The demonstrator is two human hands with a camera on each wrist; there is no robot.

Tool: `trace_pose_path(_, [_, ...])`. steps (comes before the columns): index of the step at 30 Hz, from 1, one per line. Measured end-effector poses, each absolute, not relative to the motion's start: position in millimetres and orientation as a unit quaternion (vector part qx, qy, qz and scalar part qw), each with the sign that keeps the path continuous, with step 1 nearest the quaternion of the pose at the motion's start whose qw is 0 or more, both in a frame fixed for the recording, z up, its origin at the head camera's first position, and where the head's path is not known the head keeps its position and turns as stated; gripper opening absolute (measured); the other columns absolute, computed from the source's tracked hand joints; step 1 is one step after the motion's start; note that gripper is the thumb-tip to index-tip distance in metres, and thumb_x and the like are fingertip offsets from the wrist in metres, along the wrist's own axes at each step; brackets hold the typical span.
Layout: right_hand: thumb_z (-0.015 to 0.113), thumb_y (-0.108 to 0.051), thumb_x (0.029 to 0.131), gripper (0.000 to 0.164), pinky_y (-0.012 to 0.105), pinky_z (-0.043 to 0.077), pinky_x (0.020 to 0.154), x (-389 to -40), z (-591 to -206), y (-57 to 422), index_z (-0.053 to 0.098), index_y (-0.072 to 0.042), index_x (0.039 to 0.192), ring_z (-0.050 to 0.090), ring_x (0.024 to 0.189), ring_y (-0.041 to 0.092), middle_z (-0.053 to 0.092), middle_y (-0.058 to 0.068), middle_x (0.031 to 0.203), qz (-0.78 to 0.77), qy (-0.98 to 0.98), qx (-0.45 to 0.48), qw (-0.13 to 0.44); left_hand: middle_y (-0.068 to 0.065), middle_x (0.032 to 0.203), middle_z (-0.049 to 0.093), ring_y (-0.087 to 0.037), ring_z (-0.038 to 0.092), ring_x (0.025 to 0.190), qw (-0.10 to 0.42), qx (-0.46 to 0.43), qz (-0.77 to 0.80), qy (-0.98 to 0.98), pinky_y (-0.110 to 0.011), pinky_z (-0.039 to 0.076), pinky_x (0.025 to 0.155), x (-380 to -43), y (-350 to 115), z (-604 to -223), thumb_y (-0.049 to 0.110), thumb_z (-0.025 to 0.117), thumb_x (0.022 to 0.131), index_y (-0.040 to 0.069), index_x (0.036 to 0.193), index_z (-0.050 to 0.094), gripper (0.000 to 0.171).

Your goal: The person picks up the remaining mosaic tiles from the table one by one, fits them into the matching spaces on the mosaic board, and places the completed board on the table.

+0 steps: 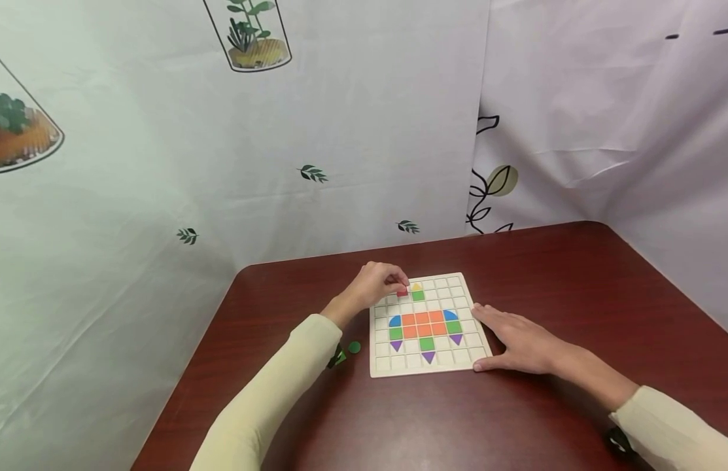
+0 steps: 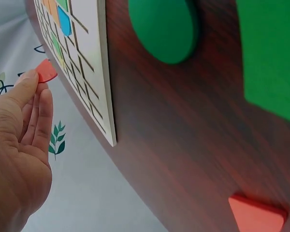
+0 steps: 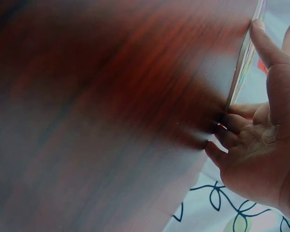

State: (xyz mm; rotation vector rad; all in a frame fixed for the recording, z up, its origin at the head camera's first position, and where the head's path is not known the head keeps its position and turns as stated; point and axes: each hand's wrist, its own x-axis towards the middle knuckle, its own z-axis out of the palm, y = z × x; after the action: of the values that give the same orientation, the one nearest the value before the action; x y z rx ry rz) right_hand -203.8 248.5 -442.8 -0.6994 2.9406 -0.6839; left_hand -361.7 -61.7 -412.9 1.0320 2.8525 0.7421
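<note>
My left hand [image 1: 378, 282] pinches a small red piece [image 2: 46, 71] with a curved edge between thumb and fingertips, over the board's far left part. Below it lies the white grid board [image 1: 387, 364], flat on the table. Orange squares [image 1: 422, 324] form a block on it, flanked by blue rounded pieces [image 1: 396, 321], green squares [image 1: 418, 296] and purple triangles [image 1: 428, 357]. A yellow triangle [image 1: 416, 286] sits above one green square near the far edge. My right hand [image 1: 519, 341] touches the board's right edge, thumb at the near corner and extended fingers farther up.
Left of the board lie a green disc [image 1: 354, 347] and a larger green piece [image 2: 273, 53], partly behind the left sleeve. A red-orange piece [image 2: 258, 215] lies on the dark wooden table [image 1: 575, 281]. Patterned white curtains [image 1: 364, 131] hang behind.
</note>
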Motion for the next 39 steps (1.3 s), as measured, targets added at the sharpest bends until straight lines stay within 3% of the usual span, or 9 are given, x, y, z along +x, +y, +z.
trace_pose_path(39, [0.083,-0.073,0.076,0.12,0.065,0.042,0.111,-208.1,-434.6,242.1,0.043,0.006,0.157,0.042,0.148,0.048,0.041,0.028,0.162,-0.2,0.954,-0.22,0.049,0.009,0.094,0.074,-0.012,0.063,0.09,0.045,0.268,0.233,0.934,-0.027,0.052,0.085,-363.0,-47.3,-426.8,0.02,0.081,0.097,0.019,0.101,0.082,0.005])
